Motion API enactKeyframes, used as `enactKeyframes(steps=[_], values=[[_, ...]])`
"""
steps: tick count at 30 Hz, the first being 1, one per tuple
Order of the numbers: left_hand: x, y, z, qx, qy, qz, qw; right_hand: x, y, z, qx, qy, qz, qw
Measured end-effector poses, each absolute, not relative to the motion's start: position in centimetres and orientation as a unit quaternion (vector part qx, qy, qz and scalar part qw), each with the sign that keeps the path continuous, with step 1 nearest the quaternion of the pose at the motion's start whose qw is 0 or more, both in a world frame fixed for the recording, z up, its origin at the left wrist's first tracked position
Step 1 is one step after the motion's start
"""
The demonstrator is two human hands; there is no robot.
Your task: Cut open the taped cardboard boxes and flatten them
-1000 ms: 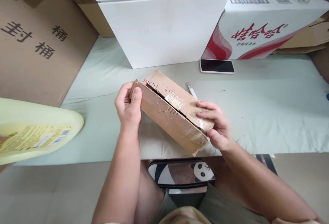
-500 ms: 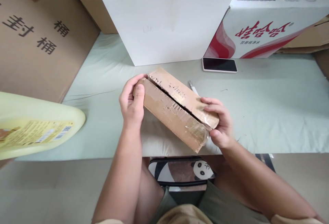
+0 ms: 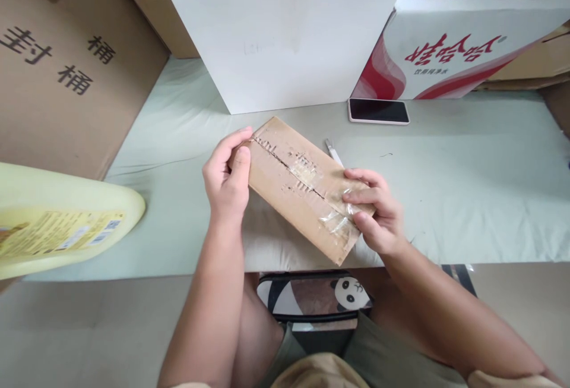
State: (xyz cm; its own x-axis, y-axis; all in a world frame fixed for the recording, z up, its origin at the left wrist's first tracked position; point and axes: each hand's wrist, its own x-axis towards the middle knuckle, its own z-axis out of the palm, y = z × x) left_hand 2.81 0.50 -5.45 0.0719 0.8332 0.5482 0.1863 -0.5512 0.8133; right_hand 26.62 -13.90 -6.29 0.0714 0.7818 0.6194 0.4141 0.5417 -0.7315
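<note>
A small brown cardboard box (image 3: 291,171) lies tilted between my two hands over the cloth-covered table (image 3: 467,192). Its two top flaps meet at a torn, ragged seam, and crumpled clear tape clings to the right end. My left hand (image 3: 229,177) grips the far left corner, thumb on top and fingers behind. At the right end my right hand (image 3: 378,210) is closed on the box, its fingers and thumb pressing on the flaps. Partly hidden behind the box is a slim grey tool (image 3: 332,151), perhaps a utility knife.
A phone (image 3: 378,112) lies at the back, in front of a large white box (image 3: 285,49) and a red-and-white carton (image 3: 445,55). Left are a big brown carton (image 3: 66,109) and a yellow bottle (image 3: 71,221). Below the table edge sits a panda-print case (image 3: 316,296).
The open gap between the box's flaps has closed to a thin seam. My right hand's fingers have moved inward onto the flaps; my left hand keeps its hold.
</note>
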Motion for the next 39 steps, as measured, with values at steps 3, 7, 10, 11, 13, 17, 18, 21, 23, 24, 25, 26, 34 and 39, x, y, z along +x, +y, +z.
enactKeyframes(steps=[3,7,10,11,13,17,18,21,23,24,25,26,34,39], values=[[2.6,0.5,-5.6,0.718,0.355,0.560,0.215,26.6,-13.9,-6.2,-0.455,-0.663,0.153,0.575],[2.6,0.2,-5.5,0.739,0.359,0.552,0.142,26.5,-13.9,-6.2,-0.447,-0.663,0.157,0.580],[3.3,-0.7,-4.9,0.764,0.343,0.541,0.075,26.5,-13.9,-6.2,-0.446,-0.662,0.161,0.581],[3.6,-1.2,-4.7,0.773,0.329,0.539,0.054,26.5,-13.9,-6.3,-0.447,-0.661,0.161,0.581],[4.4,-2.3,-4.5,0.785,0.298,0.543,0.024,26.5,-13.9,-6.3,-0.449,-0.661,0.160,0.579],[5.7,-4.2,-4.7,0.781,0.272,0.561,0.023,26.5,-13.9,-6.2,-0.455,-0.661,0.156,0.576],[5.8,-4.4,-4.8,0.777,0.274,0.565,0.026,26.5,-13.8,-6.2,-0.456,-0.660,0.157,0.576],[6.1,-4.5,-5.1,0.771,0.282,0.570,0.029,26.4,-13.8,-6.1,-0.455,-0.655,0.166,0.580],[6.1,-4.4,-5.1,0.771,0.286,0.568,0.030,26.4,-13.9,-6.0,-0.456,-0.653,0.168,0.581],[6.1,-4.3,-5.2,0.772,0.286,0.567,0.030,26.3,-13.9,-5.9,-0.458,-0.653,0.167,0.580],[6.1,-4.3,-5.2,0.772,0.286,0.566,0.030,26.3,-13.9,-5.9,-0.462,-0.653,0.164,0.577],[6.2,-4.3,-5.2,0.773,0.286,0.565,0.029,26.3,-13.9,-5.9,-0.466,-0.653,0.162,0.575],[6.2,-4.2,-5.3,0.777,0.274,0.567,0.025,26.4,-14.0,-5.8,-0.463,-0.660,0.161,0.570],[6.2,-4.3,-5.3,0.777,0.292,0.556,0.027,26.5,-14.0,-5.8,-0.470,-0.664,0.156,0.560]])
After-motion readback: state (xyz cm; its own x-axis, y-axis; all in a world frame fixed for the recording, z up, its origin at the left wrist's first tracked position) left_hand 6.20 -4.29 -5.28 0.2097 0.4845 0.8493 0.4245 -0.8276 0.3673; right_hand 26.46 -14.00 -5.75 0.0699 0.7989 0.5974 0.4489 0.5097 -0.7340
